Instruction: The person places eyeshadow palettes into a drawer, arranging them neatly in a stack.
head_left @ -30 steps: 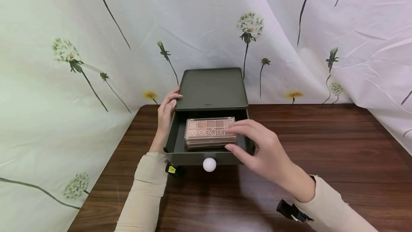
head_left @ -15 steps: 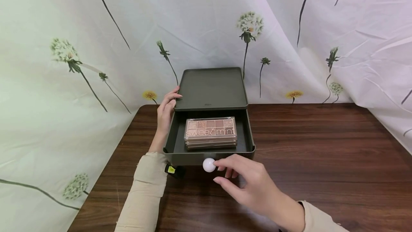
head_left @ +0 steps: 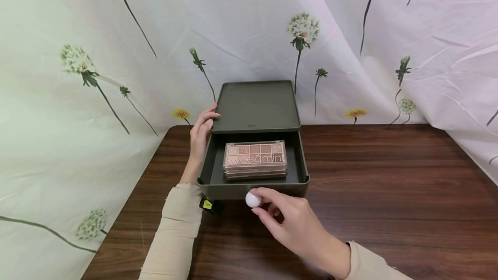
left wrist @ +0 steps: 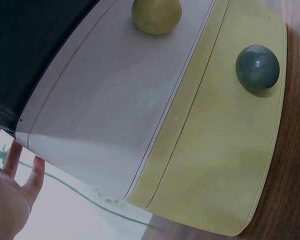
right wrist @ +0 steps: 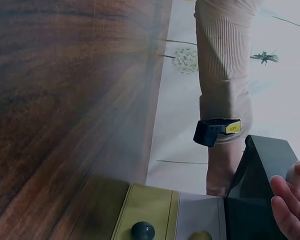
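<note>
A desktop drawer cabinet (head_left: 256,107) with a dark green top stands with its top drawer (head_left: 225,192) pulled out. Inside that drawer lies a stack of eyeshadow palettes (head_left: 254,159), the uppermost lettered "sweet mint". My right hand (head_left: 292,221) pinches the round white knob (head_left: 252,200) between thumb and index finger. Against the cabinet's left side rests my left hand (head_left: 199,135), fingertips at the upper edge. The left wrist view shows the white middle drawer (left wrist: 105,105) with its yellow knob (left wrist: 156,15) and the yellow bottom drawer (left wrist: 215,150) with its dark knob (left wrist: 257,68), both pushed in.
The cabinet is on a dark wooden table (head_left: 389,185). Behind it hangs a white cloth (head_left: 249,33) printed with dandelions. A black wrist camera (right wrist: 210,131) with a yellow label sits at my left sleeve, below the drawer's left front corner.
My right hand has moved from over the palettes down to the white knob and now pinches it. The left hand, drawer and palettes have stayed put.
</note>
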A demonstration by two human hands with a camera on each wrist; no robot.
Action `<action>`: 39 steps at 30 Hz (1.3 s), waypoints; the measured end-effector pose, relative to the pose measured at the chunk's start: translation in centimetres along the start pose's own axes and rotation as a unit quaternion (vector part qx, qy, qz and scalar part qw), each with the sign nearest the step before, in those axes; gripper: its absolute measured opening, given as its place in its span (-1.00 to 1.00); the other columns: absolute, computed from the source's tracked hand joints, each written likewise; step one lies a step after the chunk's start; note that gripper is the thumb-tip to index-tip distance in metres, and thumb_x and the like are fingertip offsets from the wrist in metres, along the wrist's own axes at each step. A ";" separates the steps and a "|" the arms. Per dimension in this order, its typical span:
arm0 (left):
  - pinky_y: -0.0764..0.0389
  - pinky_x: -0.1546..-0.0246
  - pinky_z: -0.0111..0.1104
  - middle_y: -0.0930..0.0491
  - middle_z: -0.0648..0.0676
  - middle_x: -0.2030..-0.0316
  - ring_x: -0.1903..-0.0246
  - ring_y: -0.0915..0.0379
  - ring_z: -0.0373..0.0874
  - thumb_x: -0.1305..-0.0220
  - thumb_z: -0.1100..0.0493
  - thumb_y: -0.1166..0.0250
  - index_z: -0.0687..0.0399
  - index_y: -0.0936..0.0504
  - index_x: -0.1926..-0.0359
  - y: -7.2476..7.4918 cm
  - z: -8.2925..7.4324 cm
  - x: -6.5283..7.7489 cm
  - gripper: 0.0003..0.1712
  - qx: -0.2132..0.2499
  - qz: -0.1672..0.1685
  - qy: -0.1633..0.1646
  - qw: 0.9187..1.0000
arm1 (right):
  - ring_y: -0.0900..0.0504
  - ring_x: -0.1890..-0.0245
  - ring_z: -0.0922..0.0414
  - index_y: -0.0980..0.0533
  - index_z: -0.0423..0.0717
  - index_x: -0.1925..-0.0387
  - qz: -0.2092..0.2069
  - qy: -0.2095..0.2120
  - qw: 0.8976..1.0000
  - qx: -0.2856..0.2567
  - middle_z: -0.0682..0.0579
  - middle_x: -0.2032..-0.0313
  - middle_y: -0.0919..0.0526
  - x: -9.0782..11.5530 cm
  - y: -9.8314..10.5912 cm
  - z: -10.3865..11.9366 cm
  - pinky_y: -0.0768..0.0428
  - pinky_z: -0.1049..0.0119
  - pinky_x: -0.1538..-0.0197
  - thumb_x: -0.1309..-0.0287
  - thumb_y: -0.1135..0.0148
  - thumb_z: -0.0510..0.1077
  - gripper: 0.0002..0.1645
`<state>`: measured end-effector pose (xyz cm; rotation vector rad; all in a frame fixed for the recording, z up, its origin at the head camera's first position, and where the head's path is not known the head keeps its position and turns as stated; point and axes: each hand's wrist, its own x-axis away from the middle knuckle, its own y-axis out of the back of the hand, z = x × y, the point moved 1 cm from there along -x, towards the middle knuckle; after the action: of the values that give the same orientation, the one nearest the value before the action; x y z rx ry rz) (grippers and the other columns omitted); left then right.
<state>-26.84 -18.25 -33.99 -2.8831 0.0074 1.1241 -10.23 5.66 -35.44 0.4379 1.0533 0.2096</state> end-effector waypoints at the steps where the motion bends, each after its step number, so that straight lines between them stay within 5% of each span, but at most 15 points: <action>1: -0.27 -0.29 -0.33 -0.37 0.39 -0.28 -0.39 -0.15 0.12 -0.36 0.29 0.07 0.45 -0.58 0.09 0.0 0.0 0.0 -0.65 0.001 -0.001 -0.001 1.000 | -0.60 0.47 0.35 -0.52 -0.16 -0.09 -0.003 0.003 1.000 0.001 0.07 0.26 -0.72 0.0 0.0 0.0 -0.55 0.59 0.35 -0.36 -0.20 -0.10 -0.66; 7: -0.25 -0.30 -0.32 -0.38 0.40 -0.27 -0.38 -0.16 0.13 -0.35 0.28 0.06 0.47 -0.58 0.09 -0.1 0.1 -0.1 -0.64 0.002 -0.002 -0.013 1.000 | -0.66 0.43 0.33 -0.52 -0.18 -0.06 -0.008 0.005 1.000 -0.008 0.04 0.26 -0.72 -0.1 -0.1 -0.1 -0.57 0.57 0.34 -0.36 -0.18 -0.12 -0.68; 14: -0.27 -0.28 -0.32 -0.42 0.32 -0.27 -0.37 -0.18 0.11 -0.35 0.27 0.05 0.01 -0.67 0.11 0.0 0.2 0.0 -0.65 0.007 -0.004 -0.015 1.000 | -0.67 0.39 0.33 -0.53 -0.17 -0.06 -0.010 -0.002 1.000 -0.001 0.04 0.24 -0.73 -0.3 -0.2 -0.1 -0.55 0.58 0.34 -0.35 -0.20 -0.14 -0.69; 21: -0.29 -0.26 -0.35 -0.40 0.30 -0.29 -0.40 -0.13 0.10 -0.36 0.31 0.07 0.14 -0.65 0.10 0.0 -0.1 0.0 -0.65 0.024 -0.004 0.011 1.000 | -0.67 0.39 0.33 -0.54 -0.15 -0.05 -0.013 -0.018 1.000 0.008 0.06 0.26 -0.73 -0.8 -0.2 -0.5 -0.55 0.54 0.37 -0.19 -0.35 -0.27 -0.62; 26: -0.31 -0.25 -0.35 -0.42 0.21 -0.30 -0.40 -0.16 0.06 -0.37 0.29 0.06 0.02 -0.67 0.12 -0.1 -0.1 0.0 -0.65 0.031 -0.012 0.024 0.999 | -0.68 0.38 0.32 -0.55 -0.14 -0.06 -0.016 -0.034 0.999 0.016 0.06 0.27 -0.74 -1.2 -0.3 -1.1 -0.57 0.50 0.38 -0.09 -0.39 -0.34 -0.54; 33: -0.28 -0.28 -0.32 -0.45 0.24 -0.26 -0.39 -0.16 0.13 -0.35 0.31 0.07 0.07 -0.67 0.10 -0.1 0.1 -0.1 -0.63 0.017 -0.005 -0.011 1.000 | -0.67 0.36 0.31 -0.55 -0.13 -0.06 -0.021 -0.051 0.998 0.026 0.07 0.27 -0.74 -1.8 -0.5 -2.2 -0.58 0.47 0.37 -0.07 -0.40 -0.34 -0.53; 39: -0.34 -0.21 -0.36 -0.45 0.17 -0.27 -0.40 -0.14 0.09 -0.37 0.28 0.06 -0.04 -0.68 0.12 -0.1 0.1 0.0 -0.64 0.030 -0.006 0.010 0.999 | -0.68 0.34 0.30 -0.55 -0.12 -0.06 -0.029 -0.064 0.997 0.038 0.06 0.27 -0.74 -2.4 -0.8 -3.1 -0.60 0.40 0.36 -0.10 -0.40 -0.32 -0.55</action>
<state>-26.89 -18.17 -34.08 -2.8374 0.0253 1.0731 -14.09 4.82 -35.19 0.4820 0.9480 0.0897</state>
